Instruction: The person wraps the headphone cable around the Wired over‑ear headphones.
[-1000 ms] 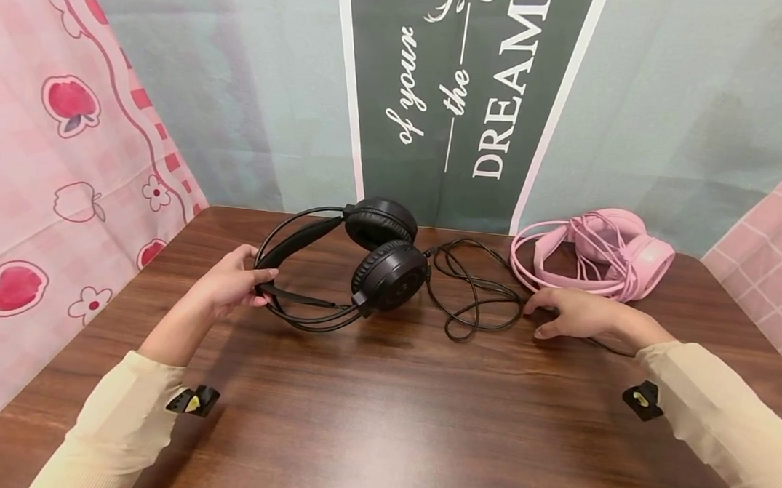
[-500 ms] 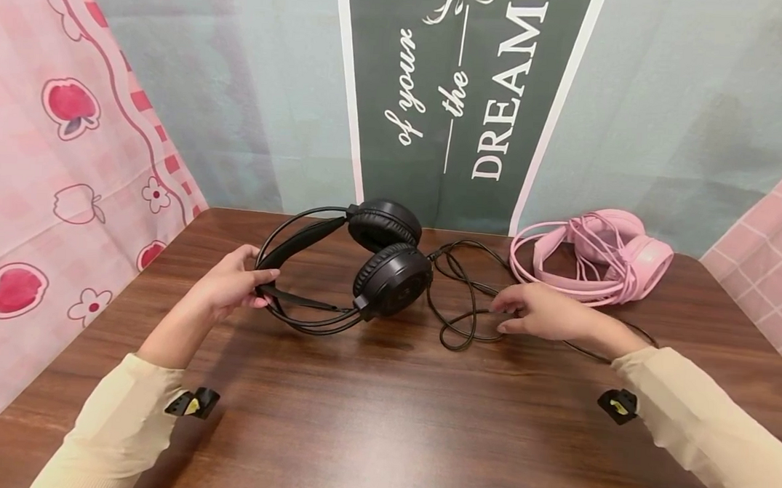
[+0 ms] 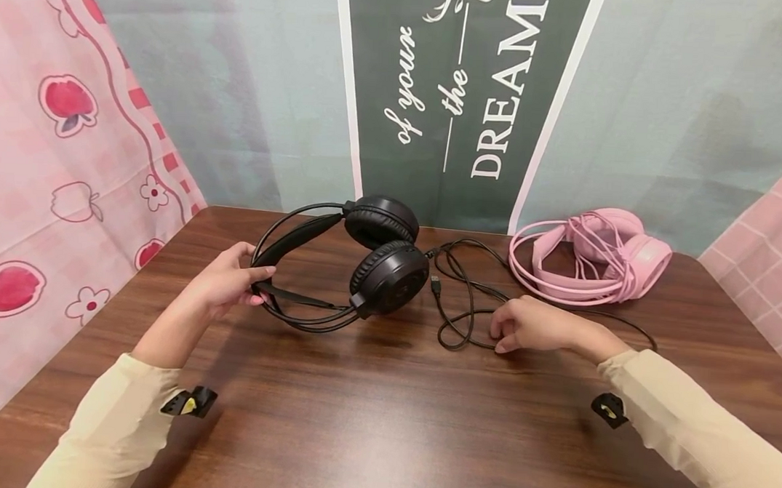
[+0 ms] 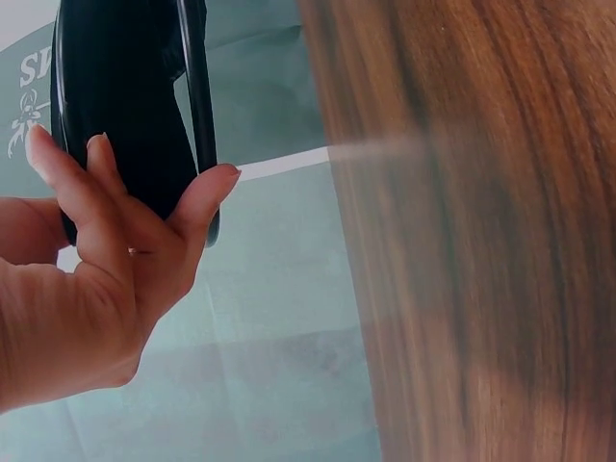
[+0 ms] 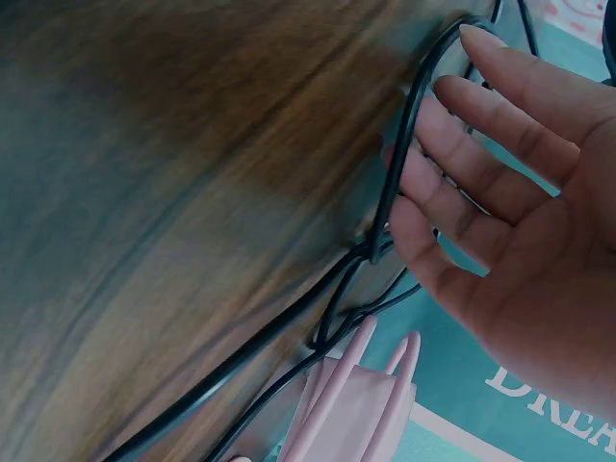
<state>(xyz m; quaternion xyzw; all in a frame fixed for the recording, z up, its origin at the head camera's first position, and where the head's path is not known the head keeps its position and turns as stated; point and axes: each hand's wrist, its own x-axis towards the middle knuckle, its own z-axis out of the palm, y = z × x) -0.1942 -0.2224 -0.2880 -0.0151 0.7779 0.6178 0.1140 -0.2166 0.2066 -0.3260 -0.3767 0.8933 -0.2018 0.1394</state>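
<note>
A pair of black headphones (image 3: 389, 279) lies on the wooden table, ear cups towards the middle. In the head view my left hand (image 3: 231, 281) grips its headband at the left end; the left wrist view has the fingers and thumb around the padded band (image 4: 125, 106). From the ear cups a thin black cable (image 5: 406, 125) runs right in loose loops. Its USB plug (image 3: 436, 286) lies beside the nearer ear cup. My right hand (image 3: 537, 324) is low over the loops, fingers loosely bent, with fingertips right at the cable in the right wrist view.
Pink headphones (image 3: 648, 264), wrapped in their own cord, sit at the back right of the table (image 3: 383, 418). Behind the table hangs a grey-green cloth (image 3: 241, 84) with a dark lettered panel. Pink patterned cloths stand at both sides.
My right hand has moved left and slightly nearer me from beside the pink headphones, and the cable loops have shifted. The USB plug now shows by the ear cup. My left hand keeps its grip.
</note>
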